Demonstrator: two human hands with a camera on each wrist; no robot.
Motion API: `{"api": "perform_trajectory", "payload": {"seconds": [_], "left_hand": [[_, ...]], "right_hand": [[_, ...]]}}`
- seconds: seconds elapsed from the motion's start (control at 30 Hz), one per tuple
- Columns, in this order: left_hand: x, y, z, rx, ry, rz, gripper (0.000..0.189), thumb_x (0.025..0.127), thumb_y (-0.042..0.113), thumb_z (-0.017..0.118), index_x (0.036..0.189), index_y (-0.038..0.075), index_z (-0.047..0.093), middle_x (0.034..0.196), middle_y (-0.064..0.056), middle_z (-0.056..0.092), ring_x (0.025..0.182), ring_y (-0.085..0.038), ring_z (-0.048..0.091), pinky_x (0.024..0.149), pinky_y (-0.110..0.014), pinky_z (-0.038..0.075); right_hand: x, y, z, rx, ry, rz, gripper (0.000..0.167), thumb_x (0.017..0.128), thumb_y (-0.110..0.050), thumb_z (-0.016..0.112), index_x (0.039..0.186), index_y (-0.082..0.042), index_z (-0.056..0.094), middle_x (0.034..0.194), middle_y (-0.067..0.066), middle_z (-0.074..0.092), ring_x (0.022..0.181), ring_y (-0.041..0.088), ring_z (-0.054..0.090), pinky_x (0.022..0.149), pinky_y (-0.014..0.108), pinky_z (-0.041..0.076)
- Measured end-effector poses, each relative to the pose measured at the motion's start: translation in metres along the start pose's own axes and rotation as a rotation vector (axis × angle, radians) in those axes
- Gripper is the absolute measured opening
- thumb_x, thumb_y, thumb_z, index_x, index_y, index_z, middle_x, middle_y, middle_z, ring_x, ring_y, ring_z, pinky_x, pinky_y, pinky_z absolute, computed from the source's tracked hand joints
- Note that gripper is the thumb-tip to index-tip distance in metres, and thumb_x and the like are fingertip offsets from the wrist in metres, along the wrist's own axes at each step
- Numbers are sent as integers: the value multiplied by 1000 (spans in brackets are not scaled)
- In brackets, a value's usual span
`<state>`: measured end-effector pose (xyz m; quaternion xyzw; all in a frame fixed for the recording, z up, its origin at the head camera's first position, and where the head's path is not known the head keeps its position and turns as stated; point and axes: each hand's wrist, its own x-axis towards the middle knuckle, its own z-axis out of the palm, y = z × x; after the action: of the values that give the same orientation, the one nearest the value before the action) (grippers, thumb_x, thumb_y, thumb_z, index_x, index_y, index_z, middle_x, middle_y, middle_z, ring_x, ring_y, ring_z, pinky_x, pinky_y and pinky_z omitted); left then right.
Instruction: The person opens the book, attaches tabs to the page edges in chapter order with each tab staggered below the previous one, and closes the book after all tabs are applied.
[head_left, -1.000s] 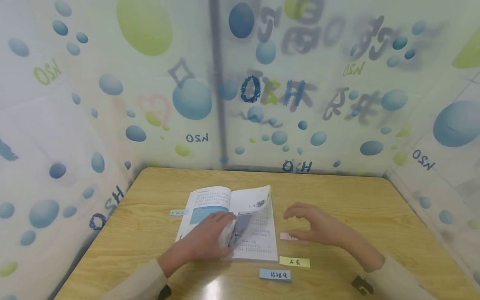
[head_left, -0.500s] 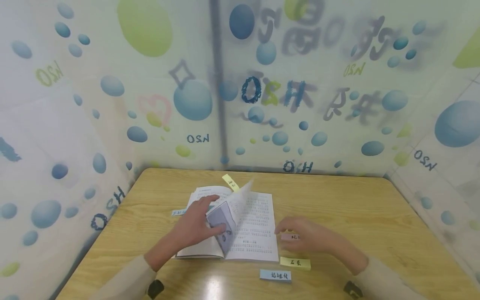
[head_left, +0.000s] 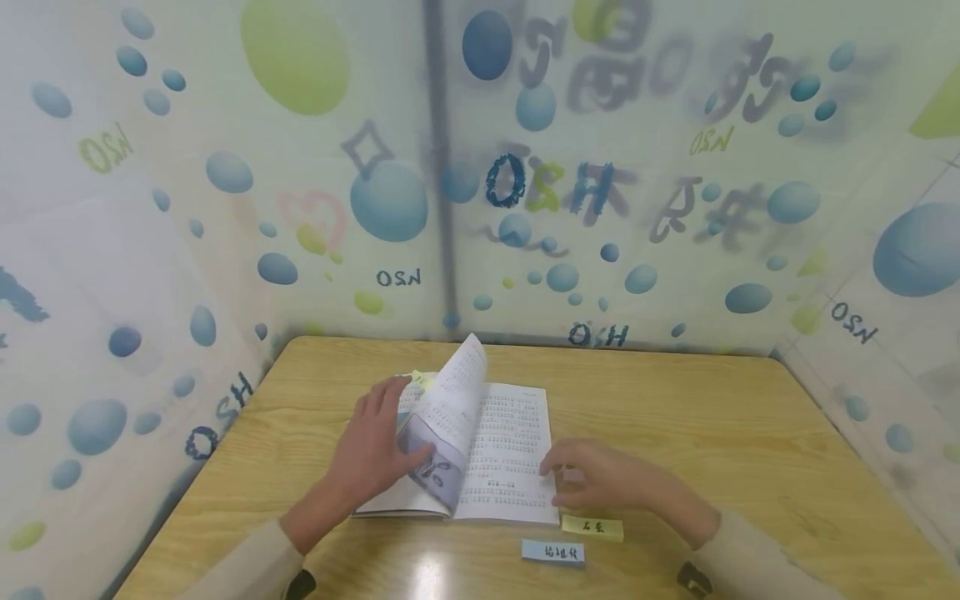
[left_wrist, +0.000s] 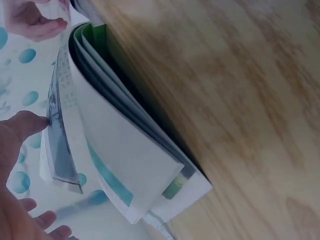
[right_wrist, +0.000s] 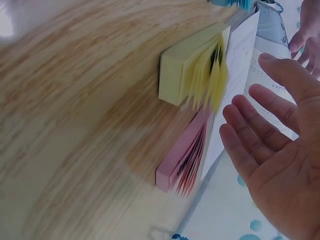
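Observation:
An open book (head_left: 513, 454) lies on the wooden table, with a page (head_left: 453, 392) standing up from its middle and leaning left. My left hand (head_left: 367, 442) is over the left half, its thumb against the grey picture on the lifted page. In the left wrist view the thumb (left_wrist: 30, 124) touches the page while the other fingers are spread apart from it. A yellow sticky tab (head_left: 422, 379) shows beside the left fingertips. My right hand (head_left: 611, 475) hovers at the book's right edge, fingers relaxed and holding nothing. It partly hides a pink sticky-note pad (right_wrist: 182, 157).
Near the book's lower right corner lie a yellow sticky-note pad (head_left: 592, 527) and a blue one (head_left: 553, 552), both with handwriting. The table (head_left: 675, 400) meets a curtain (head_left: 660, 275) printed with bubbles at the back.
My left hand has moved left, turning the lifted page leftward and uncovering the printed right page. The yellow tab has travelled left with it. My right hand has come down-left to the book's edge.

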<state>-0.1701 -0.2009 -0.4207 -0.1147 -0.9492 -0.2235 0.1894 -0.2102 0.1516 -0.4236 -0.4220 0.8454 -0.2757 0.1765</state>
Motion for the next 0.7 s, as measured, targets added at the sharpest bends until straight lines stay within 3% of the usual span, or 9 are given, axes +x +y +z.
{"api": "perform_trajectory", "payload": {"seconds": [0.17, 0.33, 0.57, 0.7], "left_hand": [[-3, 0, 7, 57, 28, 107, 95, 67, 35, 92, 142, -2, 46, 143, -24, 46, 126, -47, 46, 101, -58, 43], [-5, 1, 14, 73, -4, 184, 91, 69, 33, 90, 140, -3, 48, 141, -24, 47, 129, -44, 44, 106, -56, 39], [-10, 12, 24, 40, -147, 173, 75, 74, 28, 84, 135, -3, 52, 141, -24, 48, 126, -47, 46, 102, -57, 42], [-9, 20, 30, 2, -238, 198, 69, 78, 27, 84, 133, -1, 52, 142, -25, 47, 130, -49, 43, 107, -58, 38]], "right_hand": [[5, -1, 5, -15, -19, -14, 31, 89, -19, 79, 117, -12, 71, 117, -7, 65, 104, 10, 61, 91, 30, 53], [11, -5, 7, -73, -46, -34, 32, 87, -20, 82, 117, -16, 70, 123, -8, 62, 109, 8, 57, 95, 30, 50], [16, 0, 14, -108, -73, -18, 56, 77, -41, 87, 124, -19, 67, 143, 0, 52, 133, 20, 46, 111, 37, 39], [17, -1, 16, -109, -85, 2, 66, 74, -43, 88, 130, -19, 64, 151, 3, 45, 141, 26, 38, 114, 42, 33]]}}
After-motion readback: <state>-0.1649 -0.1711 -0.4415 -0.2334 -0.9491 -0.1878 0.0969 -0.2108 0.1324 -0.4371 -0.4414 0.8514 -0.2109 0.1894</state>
